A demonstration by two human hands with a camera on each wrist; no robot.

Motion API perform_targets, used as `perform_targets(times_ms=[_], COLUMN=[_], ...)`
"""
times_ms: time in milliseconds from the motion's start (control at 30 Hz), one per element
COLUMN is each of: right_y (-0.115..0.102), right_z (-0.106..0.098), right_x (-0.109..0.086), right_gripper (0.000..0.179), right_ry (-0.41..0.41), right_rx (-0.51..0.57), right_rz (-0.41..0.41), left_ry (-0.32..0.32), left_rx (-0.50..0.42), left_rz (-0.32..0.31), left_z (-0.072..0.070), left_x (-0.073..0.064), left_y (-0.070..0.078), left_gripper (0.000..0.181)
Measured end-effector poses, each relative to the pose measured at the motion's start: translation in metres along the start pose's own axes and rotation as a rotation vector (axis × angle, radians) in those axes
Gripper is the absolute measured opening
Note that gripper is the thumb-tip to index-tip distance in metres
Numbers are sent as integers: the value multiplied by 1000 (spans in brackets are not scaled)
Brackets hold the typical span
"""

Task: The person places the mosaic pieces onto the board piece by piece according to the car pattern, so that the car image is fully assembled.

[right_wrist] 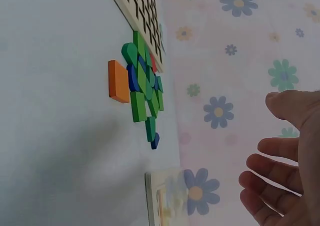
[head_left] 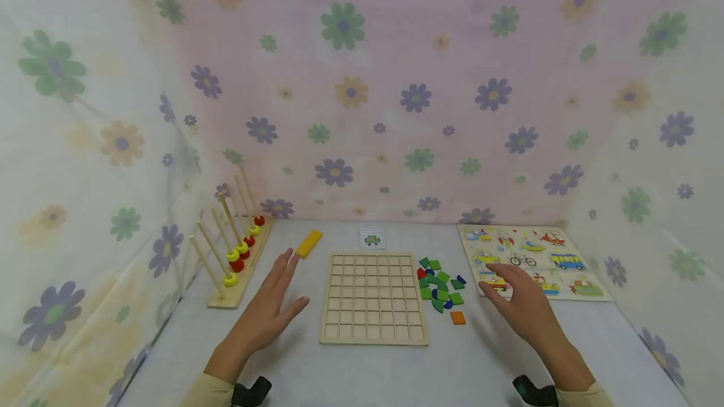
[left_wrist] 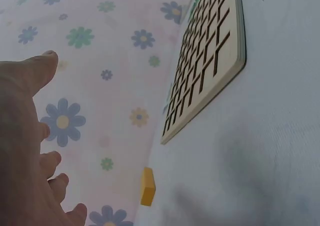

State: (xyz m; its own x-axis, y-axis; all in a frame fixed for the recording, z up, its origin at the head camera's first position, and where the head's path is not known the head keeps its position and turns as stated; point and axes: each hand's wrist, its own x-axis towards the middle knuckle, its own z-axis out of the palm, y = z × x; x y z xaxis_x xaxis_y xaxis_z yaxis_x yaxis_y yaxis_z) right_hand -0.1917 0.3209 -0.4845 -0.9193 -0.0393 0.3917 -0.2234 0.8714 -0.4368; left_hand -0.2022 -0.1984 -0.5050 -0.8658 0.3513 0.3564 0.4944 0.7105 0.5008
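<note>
My left hand hovers over the table left of the wooden grid board, fingers extended and thumb apart, holding nothing. Its fingertips point toward a yellow block. On the other side my right hand is raised, fingers loosely bent with nothing between them; it overlaps the near edge of a picture puzzle board in the head view. Between that hand and the grid lies a loose heap of small green, blue and red pieces. An orange square piece sits just beside the heap.
A wooden peg stand with red and yellow beads stands at the far left. Behind the grid lies a small picture card. Flowered cloth walls in the back and both sides of the white table.
</note>
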Motion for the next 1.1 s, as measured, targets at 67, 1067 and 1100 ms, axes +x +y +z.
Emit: perform_targets(times_ms=[67, 1067, 1100], right_y=[1, 5, 5], right_z=[5, 80, 81], right_x=[11, 77, 77], right_gripper=[48, 51, 51], right_ry=[-10, -242, -244], right_rx=[26, 231, 232], right_rz=[-3, 149, 153], left_ry=[-7, -112, -122], left_rx=[-21, -266, -250], left_rz=[0, -10, -12], left_z=[3, 70, 71], left_x=[4, 22, 22], left_y=[1, -16, -17], left_gripper=[91, 69, 69])
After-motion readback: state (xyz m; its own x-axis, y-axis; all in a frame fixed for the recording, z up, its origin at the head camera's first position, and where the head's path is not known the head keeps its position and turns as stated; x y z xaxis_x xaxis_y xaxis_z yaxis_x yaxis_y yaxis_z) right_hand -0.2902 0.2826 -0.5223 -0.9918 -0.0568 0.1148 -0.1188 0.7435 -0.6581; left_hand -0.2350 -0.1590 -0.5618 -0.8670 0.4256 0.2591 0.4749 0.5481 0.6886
